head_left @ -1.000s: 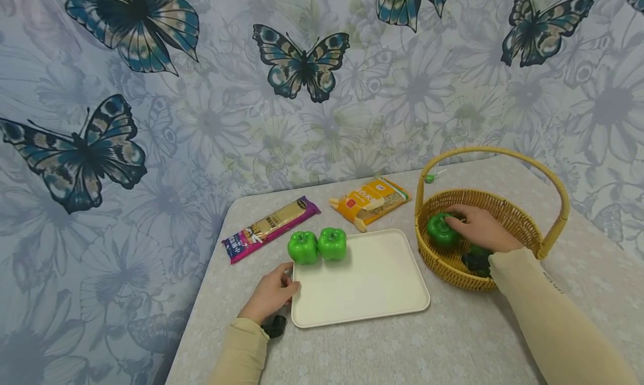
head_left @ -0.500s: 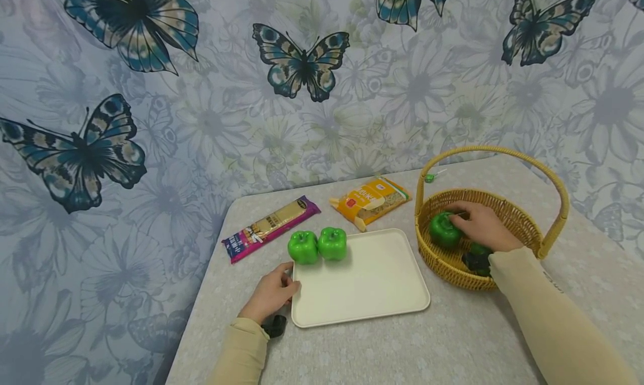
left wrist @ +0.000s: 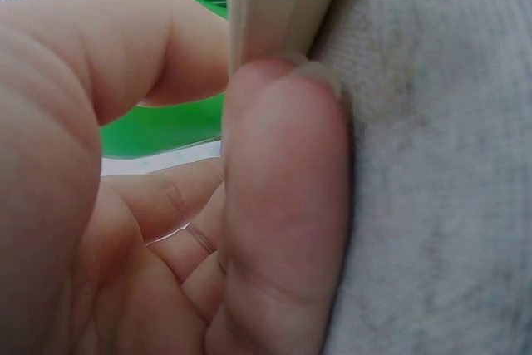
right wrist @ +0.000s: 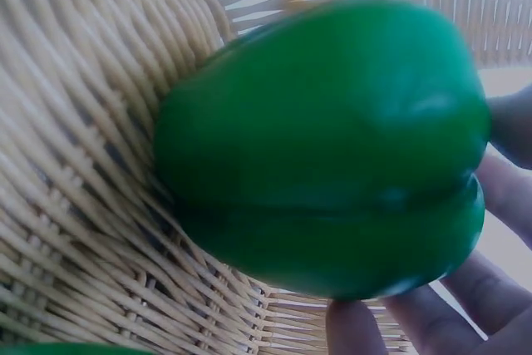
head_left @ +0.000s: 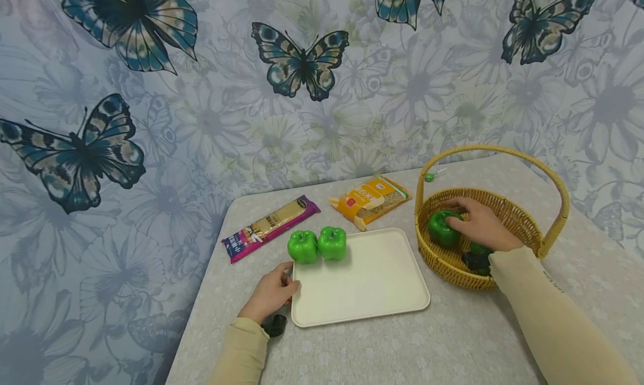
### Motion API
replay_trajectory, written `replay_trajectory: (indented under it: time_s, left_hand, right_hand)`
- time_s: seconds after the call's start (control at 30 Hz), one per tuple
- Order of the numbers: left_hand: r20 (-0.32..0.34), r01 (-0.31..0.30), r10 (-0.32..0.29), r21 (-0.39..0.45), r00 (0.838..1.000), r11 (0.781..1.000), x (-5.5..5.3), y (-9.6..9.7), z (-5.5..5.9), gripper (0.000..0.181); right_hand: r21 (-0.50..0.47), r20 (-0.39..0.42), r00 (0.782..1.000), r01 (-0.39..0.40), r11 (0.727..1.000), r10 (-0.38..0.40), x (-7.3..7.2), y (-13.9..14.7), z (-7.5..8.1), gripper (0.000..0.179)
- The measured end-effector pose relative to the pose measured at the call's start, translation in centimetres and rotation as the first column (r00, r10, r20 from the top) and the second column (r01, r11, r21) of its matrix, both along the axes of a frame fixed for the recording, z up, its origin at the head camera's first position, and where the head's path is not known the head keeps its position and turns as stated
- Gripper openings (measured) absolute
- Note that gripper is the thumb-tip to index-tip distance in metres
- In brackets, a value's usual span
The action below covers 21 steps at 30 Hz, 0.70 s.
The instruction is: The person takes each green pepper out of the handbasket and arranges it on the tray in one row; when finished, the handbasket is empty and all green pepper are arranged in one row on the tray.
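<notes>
My right hand (head_left: 482, 224) reaches into a wicker basket (head_left: 455, 274) and holds a green bell pepper (head_left: 443, 228) from above. In the right wrist view the fingertips and thumb curl round one end of the pepper (right wrist: 324, 155); its other end is against the woven wall. My left hand (head_left: 271, 291) pinches the left edge of a cream tray (head_left: 367, 279). The left wrist view has the tray rim (left wrist: 278, 6) between thumb and finger. Two green bell peppers, one (head_left: 303, 247) beside another (head_left: 332, 243), stand at the tray's back left corner.
Behind the tray lie a purple packet of noodles (head_left: 271, 228) and an orange packet (head_left: 371, 200). More green (right wrist: 79, 348) shows low in the basket, partly behind the right wrist. The basket's tall handle (head_left: 493, 148) arches over it. A patterned wall (head_left: 211, 133) backs the table.
The pepper in the basket shifts slightly under my right hand, rightward and then a little back left. My left hand, the tray and its two peppers stay put.
</notes>
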<state>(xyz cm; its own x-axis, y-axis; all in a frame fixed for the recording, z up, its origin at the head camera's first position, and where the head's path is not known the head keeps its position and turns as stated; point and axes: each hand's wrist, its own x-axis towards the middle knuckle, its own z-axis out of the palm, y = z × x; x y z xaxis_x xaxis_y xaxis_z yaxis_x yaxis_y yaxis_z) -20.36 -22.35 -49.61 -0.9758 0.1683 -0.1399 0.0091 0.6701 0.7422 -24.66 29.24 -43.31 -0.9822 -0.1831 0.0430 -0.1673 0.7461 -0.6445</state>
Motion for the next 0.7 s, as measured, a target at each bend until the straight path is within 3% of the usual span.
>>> replay_trajectory:
  time_s: [0.23, 0.7]
  left_hand:
    - [-0.002, -0.004, 0.004, -0.005, 1.0, 1.0, 0.01, 0.03, 0.02, 0.059]
    - [0.008, -0.013, 0.013, -0.01, 1.0, 1.0, 0.07, 0.08, 0.17, 0.059]
  right_hand:
    - [0.002, 0.011, 1.0, -0.006, 1.0, 0.006, 0.14, 0.03, -0.04, 0.047]
    - [0.03, 0.032, 0.998, -0.052, 0.998, 0.051, -0.08, 0.05, -0.38, 0.064]
